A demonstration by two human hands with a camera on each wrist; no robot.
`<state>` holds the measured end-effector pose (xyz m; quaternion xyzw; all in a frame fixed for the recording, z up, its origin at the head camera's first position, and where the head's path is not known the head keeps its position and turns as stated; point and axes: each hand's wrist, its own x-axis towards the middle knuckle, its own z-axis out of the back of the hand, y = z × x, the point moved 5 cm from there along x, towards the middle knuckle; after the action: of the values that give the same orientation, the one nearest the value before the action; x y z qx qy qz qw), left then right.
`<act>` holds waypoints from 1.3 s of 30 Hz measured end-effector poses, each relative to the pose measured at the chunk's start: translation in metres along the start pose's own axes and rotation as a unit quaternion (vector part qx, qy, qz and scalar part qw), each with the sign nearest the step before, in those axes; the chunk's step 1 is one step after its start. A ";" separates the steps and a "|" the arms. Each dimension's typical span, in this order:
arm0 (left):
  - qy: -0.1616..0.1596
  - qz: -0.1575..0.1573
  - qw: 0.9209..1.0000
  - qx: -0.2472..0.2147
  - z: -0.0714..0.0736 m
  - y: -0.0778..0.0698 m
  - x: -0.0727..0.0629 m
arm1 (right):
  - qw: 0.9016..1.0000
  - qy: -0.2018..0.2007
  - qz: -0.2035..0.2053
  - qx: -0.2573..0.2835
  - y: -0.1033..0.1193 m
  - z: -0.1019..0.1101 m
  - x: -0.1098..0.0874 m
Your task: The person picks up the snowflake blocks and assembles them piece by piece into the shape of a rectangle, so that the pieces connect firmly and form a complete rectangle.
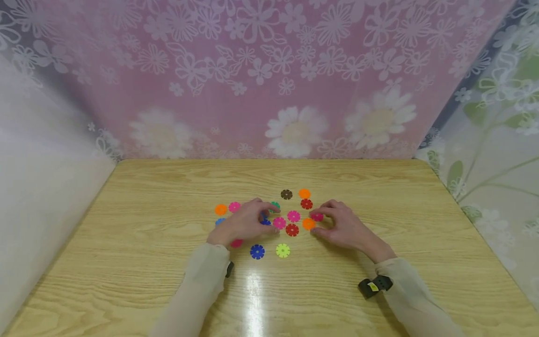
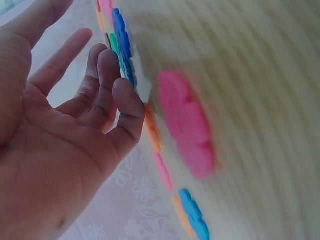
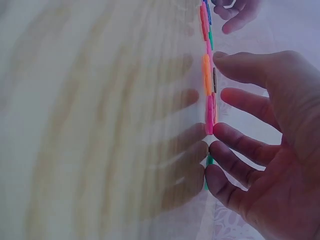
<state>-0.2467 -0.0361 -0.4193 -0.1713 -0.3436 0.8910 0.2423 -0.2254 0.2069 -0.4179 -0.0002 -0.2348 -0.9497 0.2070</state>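
Observation:
Flat notched plastic discs in many colours lie spread over the wooden table. My left hand [image 1: 246, 221] hovers over the left part of the spread, thumb and fingers apart, partly covering blue discs and a green disc [image 1: 275, 206]. In the left wrist view its loosely bent fingers [image 2: 131, 107] hold nothing, and a pink disc [image 2: 186, 125] lies nearby. At the right side my right hand [image 1: 343, 224] has its thumb and fingers spread around an orange disc [image 1: 309, 224] and a deep pink disc [image 1: 317, 217]. Its fingertips [image 3: 220, 175] come right down to the table, gripping nothing.
Between the hands lie pink discs and a red disc [image 1: 292, 230]. A dark blue disc [image 1: 257, 252] and a yellow-green disc [image 1: 283, 250] lie nearer me; a brown disc [image 1: 287, 194] is farther back. A flowered pink curtain [image 1: 236, 103] hangs behind the wooden table [image 1: 139, 262].

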 end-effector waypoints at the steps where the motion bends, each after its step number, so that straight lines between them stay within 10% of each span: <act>1: 0.002 0.000 1.000 0.001 -0.001 0.000 0.001 | 1.000 0.001 -0.002 0.000 0.000 -0.001 0.001; 39: 0.007 0.016 1.000 0.008 -0.005 0.001 0.014 | 0.999 0.038 -0.010 0.033 0.000 -0.002 0.018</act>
<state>-0.2560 -0.0263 -0.4249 -0.1807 -0.3317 0.8965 0.2317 -0.2417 0.1987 -0.4180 0.0454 -0.2580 -0.9428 0.2060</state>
